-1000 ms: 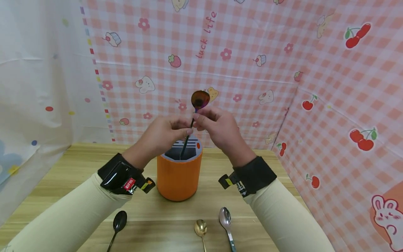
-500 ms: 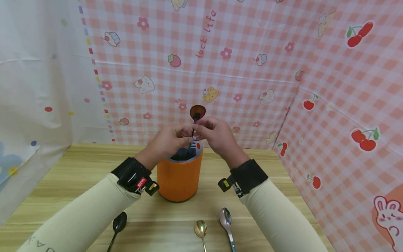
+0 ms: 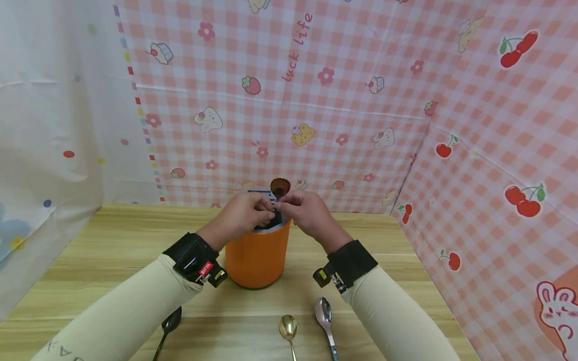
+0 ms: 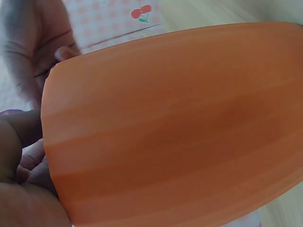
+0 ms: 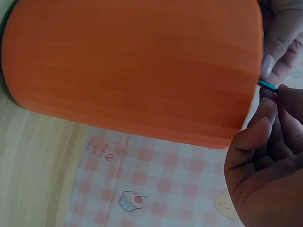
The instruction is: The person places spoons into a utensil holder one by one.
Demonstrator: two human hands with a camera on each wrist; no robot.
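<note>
A spoon with an iridescent amber-purple bowl (image 3: 280, 186) stands bowl up over an orange cutlery holder (image 3: 257, 258) with a grey slotted top. Just below the bowl, my right hand (image 3: 311, 215) pinches the handle between thumb and fingers. A short teal stretch of spoon handle (image 5: 268, 85) shows at those fingertips in the right wrist view. My left hand (image 3: 241, 214) is curled at the handle too, its thumb and fingertips meeting there, close over the holder's rim. The lower handle is hidden behind the hands and holder.
On the wooden table nearer the body lie a black spoon (image 3: 171, 321) at left, a gold spoon (image 3: 288, 327) and a silver spoon (image 3: 323, 312) with a dark green handle. Pink checked cloth (image 3: 253, 120) hangs behind and to the right.
The iridescent spoon has sunk toward the holder, both hands lowering along with it. Its bowl is now just above the holder's top. The spoons on the table stay put.
</note>
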